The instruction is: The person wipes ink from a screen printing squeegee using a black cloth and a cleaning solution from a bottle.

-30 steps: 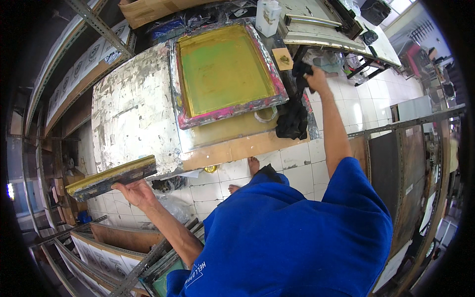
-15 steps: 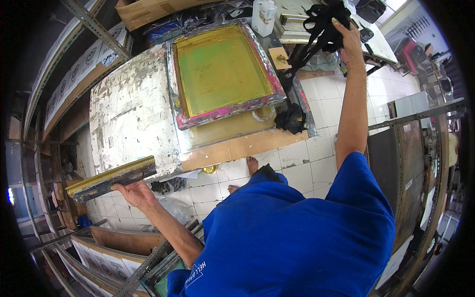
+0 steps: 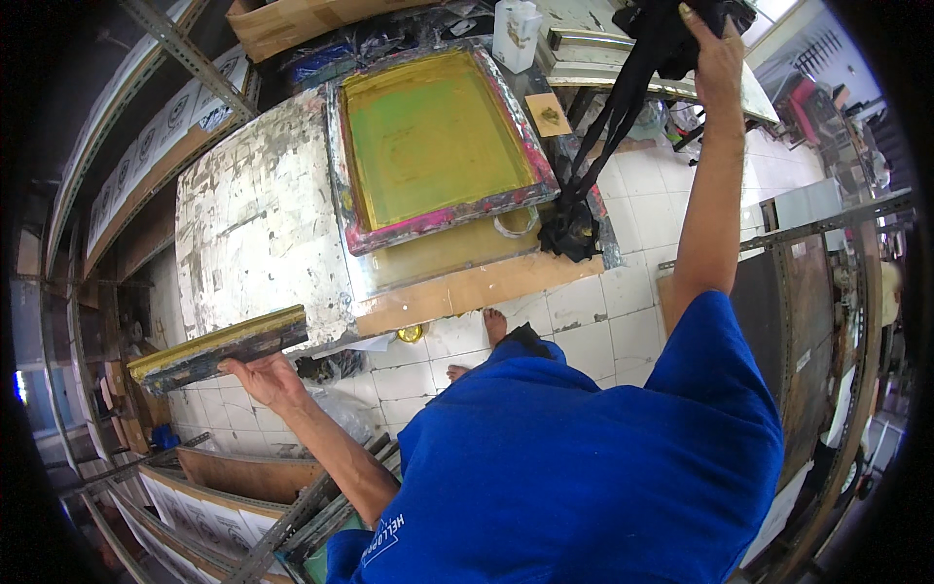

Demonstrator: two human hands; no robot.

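My left hand (image 3: 268, 380) grips a long squeegee (image 3: 219, 348) with a yellow-stained blade, held off the near left edge of the table. Out at the upper right, my right hand (image 3: 718, 60) is closed on a bunch of black cloth strips (image 3: 662, 49). Long strands hang from it down toward a dark cloth lump (image 3: 571, 234) at the table's right corner. Between my hands lies a screen printing frame (image 3: 443, 219) with a yellow-green mesh (image 3: 438, 136) and ink-smeared edges.
The white, paint-flaked tabletop (image 3: 263, 204) extends left of the frame. A tape roll (image 3: 516, 222) sits by the frame's near edge. Behind stand a white plastic container (image 3: 516, 34) and a cardboard box (image 3: 311, 24). Metal shelving (image 3: 146, 175) rises at the left, another rack (image 3: 803, 321) at the right.
My right hand has moved up and to the right, drawing the black cloth with it, so its strands stretch longer toward the table corner. My left hand and the squeegee have barely moved.
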